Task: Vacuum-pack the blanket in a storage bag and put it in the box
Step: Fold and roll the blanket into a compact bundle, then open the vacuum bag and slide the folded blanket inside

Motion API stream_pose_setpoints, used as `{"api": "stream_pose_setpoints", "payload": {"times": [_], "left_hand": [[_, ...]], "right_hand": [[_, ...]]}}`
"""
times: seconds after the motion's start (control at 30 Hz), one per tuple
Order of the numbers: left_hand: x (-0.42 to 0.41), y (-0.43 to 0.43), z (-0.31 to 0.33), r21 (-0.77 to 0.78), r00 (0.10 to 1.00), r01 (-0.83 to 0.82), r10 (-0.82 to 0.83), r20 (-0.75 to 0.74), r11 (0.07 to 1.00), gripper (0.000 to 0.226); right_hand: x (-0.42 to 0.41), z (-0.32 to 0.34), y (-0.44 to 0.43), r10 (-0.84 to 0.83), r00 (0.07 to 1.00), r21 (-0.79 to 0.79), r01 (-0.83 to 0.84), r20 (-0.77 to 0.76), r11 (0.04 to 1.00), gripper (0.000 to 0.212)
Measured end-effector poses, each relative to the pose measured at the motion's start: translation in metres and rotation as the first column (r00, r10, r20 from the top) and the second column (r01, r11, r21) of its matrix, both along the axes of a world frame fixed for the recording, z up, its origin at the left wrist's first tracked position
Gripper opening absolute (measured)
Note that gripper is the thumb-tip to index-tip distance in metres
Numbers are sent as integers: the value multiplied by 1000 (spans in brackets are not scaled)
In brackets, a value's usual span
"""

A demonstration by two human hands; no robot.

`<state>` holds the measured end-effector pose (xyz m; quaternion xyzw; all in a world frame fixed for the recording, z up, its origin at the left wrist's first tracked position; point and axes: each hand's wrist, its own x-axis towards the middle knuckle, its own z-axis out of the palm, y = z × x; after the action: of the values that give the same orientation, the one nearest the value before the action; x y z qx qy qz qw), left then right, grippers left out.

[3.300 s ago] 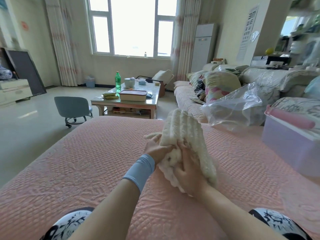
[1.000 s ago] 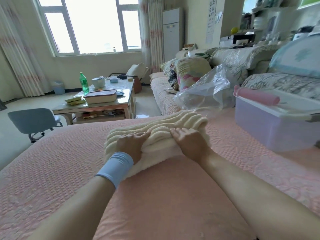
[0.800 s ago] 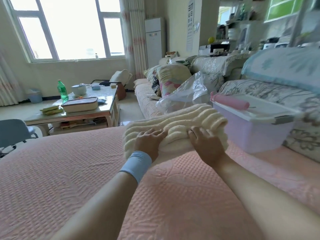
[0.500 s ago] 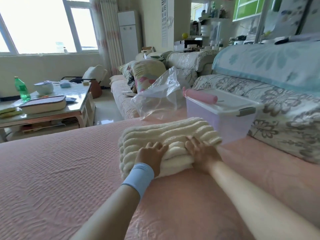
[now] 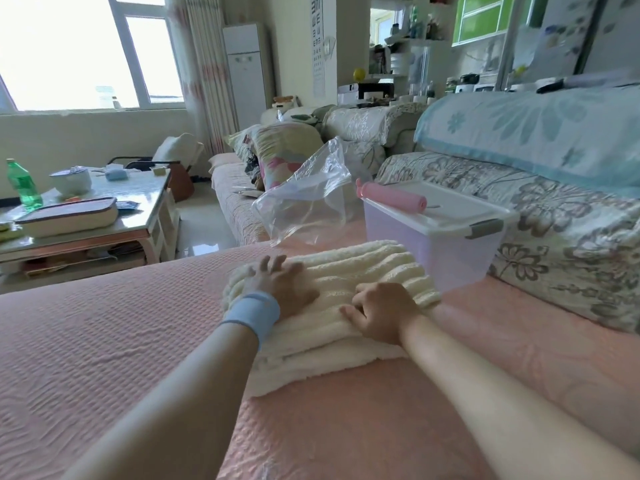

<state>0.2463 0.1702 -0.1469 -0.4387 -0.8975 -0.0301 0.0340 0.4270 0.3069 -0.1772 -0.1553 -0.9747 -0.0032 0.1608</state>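
Flattening folded cream ribbed blanket (image 5: 374,268): left hand (image 5: 280,285) splayed flat on top, right hand (image 5: 384,313) curled, grip unclear. Next needs the clear plastic bag (image 5: 304,209) beyond it opened.

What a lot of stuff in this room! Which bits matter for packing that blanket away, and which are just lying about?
For the job: blanket under the left hand and right hand; clear bag; lidded box; pink cylinder on its lid, perhaps the pump.
Lying about: green bottle and bowl on the coffee table; floral pillow.
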Motion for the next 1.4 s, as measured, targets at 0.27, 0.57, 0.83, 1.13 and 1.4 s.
{"api": "stream_pose_setpoints", "payload": {"times": [0.27,0.57,0.83,1.13,1.4], "left_hand": [[-12,-18,-50,69,998,-16,12,65,998,82],[-40,-5,-58,90,967,-141,117,228,986,71],[-57,0,-27,-141,965,-74,107,240,987,87],[-126,58,36,32,959,-92,80,273,995,57],[-201,120,22,212,940,-187,112,321,959,49]], "right_hand": [[-48,49,31,-52,999,213,48,11,976,41],[-36,-23,69,-323,881,-301,431,347,851,95],[-56,5,79,-310,793,-235,485,524,842,98],[-164,104,109,-261,907,-309,365,330,878,20],[-288,80,140,-285,868,-174,380,407,908,54]]}}
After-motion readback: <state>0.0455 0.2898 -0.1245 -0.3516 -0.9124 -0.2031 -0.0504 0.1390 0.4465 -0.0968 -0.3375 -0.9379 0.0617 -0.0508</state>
